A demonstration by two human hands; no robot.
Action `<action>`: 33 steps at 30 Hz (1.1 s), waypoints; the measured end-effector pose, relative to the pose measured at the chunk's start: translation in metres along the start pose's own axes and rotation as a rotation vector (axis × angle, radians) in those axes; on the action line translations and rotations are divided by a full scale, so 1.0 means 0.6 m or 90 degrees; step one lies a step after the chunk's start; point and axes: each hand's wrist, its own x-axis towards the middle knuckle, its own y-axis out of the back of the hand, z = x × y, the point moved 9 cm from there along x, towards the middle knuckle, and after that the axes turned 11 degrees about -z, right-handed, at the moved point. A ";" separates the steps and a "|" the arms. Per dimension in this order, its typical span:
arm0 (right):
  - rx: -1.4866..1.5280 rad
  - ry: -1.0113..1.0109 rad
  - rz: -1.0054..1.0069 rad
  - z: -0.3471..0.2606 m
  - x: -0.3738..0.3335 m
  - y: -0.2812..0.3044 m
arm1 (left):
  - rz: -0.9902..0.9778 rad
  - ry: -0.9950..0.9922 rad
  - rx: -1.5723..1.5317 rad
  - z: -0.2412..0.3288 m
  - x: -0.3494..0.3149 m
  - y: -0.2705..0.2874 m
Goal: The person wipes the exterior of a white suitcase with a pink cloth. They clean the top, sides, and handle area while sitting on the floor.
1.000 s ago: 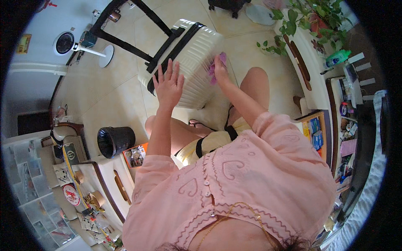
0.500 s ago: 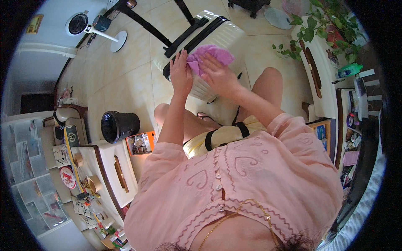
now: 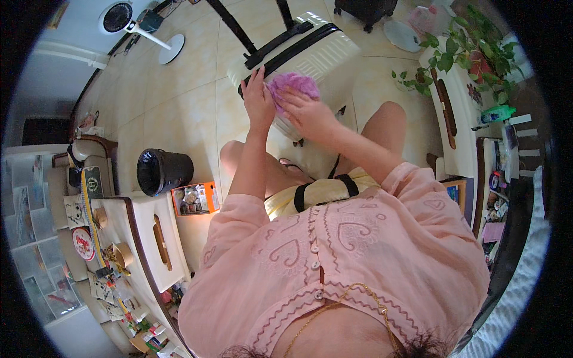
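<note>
A white, ribbed suitcase (image 3: 340,51) with black trim stands before my knees, its black telescopic handle (image 3: 234,25) pulled out. My left hand (image 3: 259,102) lies along the suitcase's near left edge, fingers stretched out and its thumb side next to the cloth. A bunched purple cloth (image 3: 295,85) is pressed against the suitcase under my right hand (image 3: 305,114), which grips it with bent fingers. Cloth and hands cover part of the near side of the case.
To the left stand a black bin (image 3: 166,172) and an orange box (image 3: 196,198) of small items. A white fan (image 3: 156,40) is at the far left. Drawer cabinets flank me; a trailing plant (image 3: 456,56) hangs over the right one. Another black wheeled case (image 3: 367,9) stands at the back.
My right hand has drawn the cloth slightly lower and nearer to me, and the cloth is more bunched. The suitcase appears a little farther right in view. My left hand stays at its edge.
</note>
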 end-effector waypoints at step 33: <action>-0.214 -0.108 -0.159 0.101 0.056 0.017 | 0.045 0.142 0.144 -0.147 0.009 0.028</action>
